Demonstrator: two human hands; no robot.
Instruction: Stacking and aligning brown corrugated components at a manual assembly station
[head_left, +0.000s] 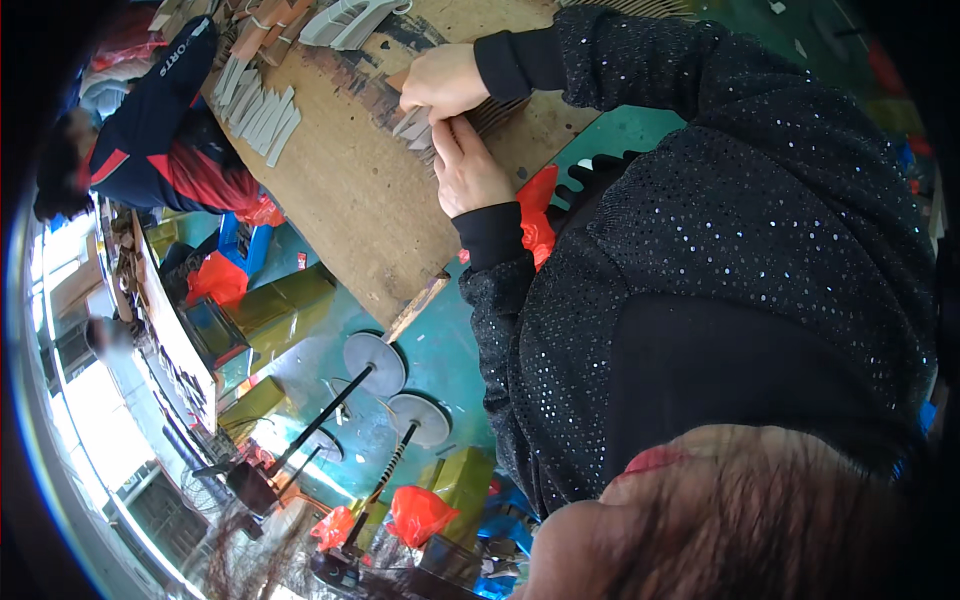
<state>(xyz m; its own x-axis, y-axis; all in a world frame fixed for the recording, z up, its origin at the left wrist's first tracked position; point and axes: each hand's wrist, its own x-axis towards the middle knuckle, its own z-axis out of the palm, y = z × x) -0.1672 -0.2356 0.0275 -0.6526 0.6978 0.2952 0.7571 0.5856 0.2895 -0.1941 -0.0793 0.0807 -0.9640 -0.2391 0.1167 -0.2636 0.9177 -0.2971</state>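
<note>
My right hand (pixel 445 80), the upper one in the head view, curls its fingers closed around the end of a small stack of pale grey flat strips (pixel 410 126) on a brown wooden table. Just below it, my left hand (pixel 473 178) has its thumb and forefinger pressed against the same stack, and the fingertips of both hands nearly meet. A row of thin brownish strips (pixel 497 115) lies close together beside my right wrist. The hands cover part of the stack, and exactly what lies between the fingertips is hidden.
On the wooden table (pixel 340 210), loose pale strips (pixel 258 112) lie near the left edge, with bundled white strips (pixel 350 22) at the far side. Another person (pixel 160 140) in a dark jacket bends beside the table. Stools with round grey seats (pixel 375 363) stand on the green floor.
</note>
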